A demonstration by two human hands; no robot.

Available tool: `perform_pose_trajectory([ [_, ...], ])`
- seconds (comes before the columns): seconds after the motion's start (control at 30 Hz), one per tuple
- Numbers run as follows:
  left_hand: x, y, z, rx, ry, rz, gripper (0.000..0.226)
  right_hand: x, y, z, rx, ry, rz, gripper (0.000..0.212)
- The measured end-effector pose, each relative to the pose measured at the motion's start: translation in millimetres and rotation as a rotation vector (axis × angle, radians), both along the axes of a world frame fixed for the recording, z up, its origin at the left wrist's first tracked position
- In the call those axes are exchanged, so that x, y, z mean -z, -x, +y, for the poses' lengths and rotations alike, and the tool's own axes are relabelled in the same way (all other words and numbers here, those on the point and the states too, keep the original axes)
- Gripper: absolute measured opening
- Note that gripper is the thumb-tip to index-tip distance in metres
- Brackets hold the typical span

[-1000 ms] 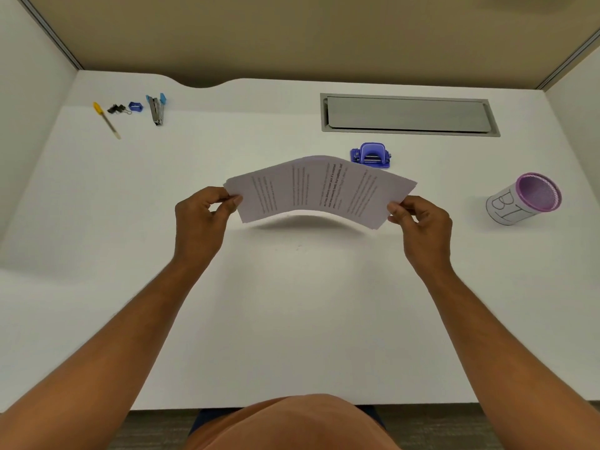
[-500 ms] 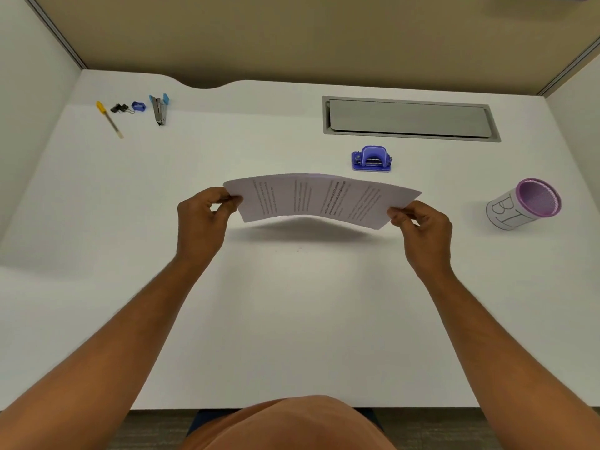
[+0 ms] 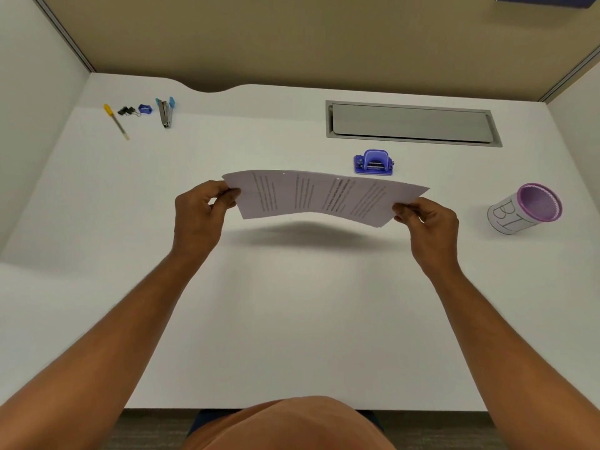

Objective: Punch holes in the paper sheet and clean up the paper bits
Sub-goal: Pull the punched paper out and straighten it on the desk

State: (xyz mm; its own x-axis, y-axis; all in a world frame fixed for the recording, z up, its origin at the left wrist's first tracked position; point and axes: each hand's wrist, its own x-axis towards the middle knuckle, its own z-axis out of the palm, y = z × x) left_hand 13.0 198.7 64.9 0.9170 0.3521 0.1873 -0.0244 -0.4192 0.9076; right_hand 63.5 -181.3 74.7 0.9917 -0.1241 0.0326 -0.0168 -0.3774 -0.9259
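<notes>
A printed paper sheet [image 3: 321,196] hangs above the white desk [image 3: 292,319], stretched sideways between both hands and slightly bowed. My left hand [image 3: 199,212] pinches its left edge. My right hand [image 3: 428,222] pinches its right edge. A blue hole punch [image 3: 373,163] stands on the desk just behind the sheet, right of centre, apart from both hands. A shadow lies on the desk under the sheet.
A cup with a purple rim [image 3: 524,209] lies tilted at the right. At the back left lie a yellow pen [image 3: 116,121], black binder clips [image 3: 127,110], a small blue sharpener [image 3: 145,109] and a stapler [image 3: 165,111]. A grey cable hatch [image 3: 412,123] is set into the desk behind the punch.
The sheet has flattened from a high arch and dropped lower, uncovering the hole punch behind it. Both hands keep their grip in nearly the same places.
</notes>
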Motion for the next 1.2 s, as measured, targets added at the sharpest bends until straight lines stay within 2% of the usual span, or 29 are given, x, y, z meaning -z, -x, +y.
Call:
perform_pose_trajectory([
  [0.17, -8.0, 0.0, 0.4, 0.019, -0.011, -0.012, 0.014, -2.0, -1.8, -0.2, -0.027, 0.005, 0.013, 0.011],
  [0.23, -18.5, -3.1, 0.0, 0.051, 0.034, -0.024, 0.030, -5.2, -3.3, -2.1, -0.098, -0.008, 0.036, 0.013],
  [0.3, -29.9, -11.8, 4.3, 0.067, 0.026, -0.024, 0.035, -10.6, -4.3, -5.8, -0.222, -0.075, 0.139, 0.021],
  [0.37, -40.5, -25.8, 13.5, 0.103, -0.020, -0.004, 0.026, -15.8, -5.5, -10.5, -0.352, -0.167, 0.273, 0.034],
  [0.43, -51.2, -44.2, 23.9, 0.182, -0.070, 0.073, 0.019, -20.5, -7.9, -13.8, -0.404, -0.225, 0.355, 0.045],
  [0.5, -64.4, -62.2, 30.6, 0.294, -0.169, 0.164, 0.016, -26.6, -12.0, -13.2, -0.388, -0.204, 0.341, 0.051],
  [0.6, -82.0, -85.1, 34.0, 0.461, -0.303, 0.305, 0.019, -37.7, -21.9, -0.6, -0.400, -0.095, 0.272, 0.045],
  [0.7, -88.6, -100.8, 33.3, 0.608, -0.328, 0.441, 0.018, -42.6, -29.9, 26.2, -0.550, 0.007, 0.325, 0.047],
  [0.77, -89.8, -107.5, 28.3, 0.683, -0.287, 0.522, 0.013, -43.8, -30.5, 46.0, -0.663, 0.024, 0.407, 0.054],
  [0.83, -88.9, -111.5, 23.0, 0.737, -0.249, 0.573, 0.013, -39.4, -27.6, 61.8, -0.726, -0.013, 0.472, 0.043],
  [0.9, -86.8, -113.4, 20.5, 0.769, -0.210, 0.604, 0.014, -30.5, -23.3, 72.0, -0.719, -0.081, 0.489, 0.030],
  [1.0, -83.4, -113.3, 31.4, 0.769, -0.116, 0.660, 0.016, -15.1, -17.2, 79.3, -0.648, -0.195, 0.493, 0.026],
  [1.07, -77.7, -106.0, 48.2, 0.685, 0.034, 0.736, 0.032, -7.2, -13.5, 83.1, -0.610, -0.279, 0.512, 0.025],
  [1.2, -41.8, -65.8, 78.5, 0.516, 0.553, 0.841, 0.087, 3.9, -7.5, 92.4, -0.481, -0.408, 0.513, 0.024],
])
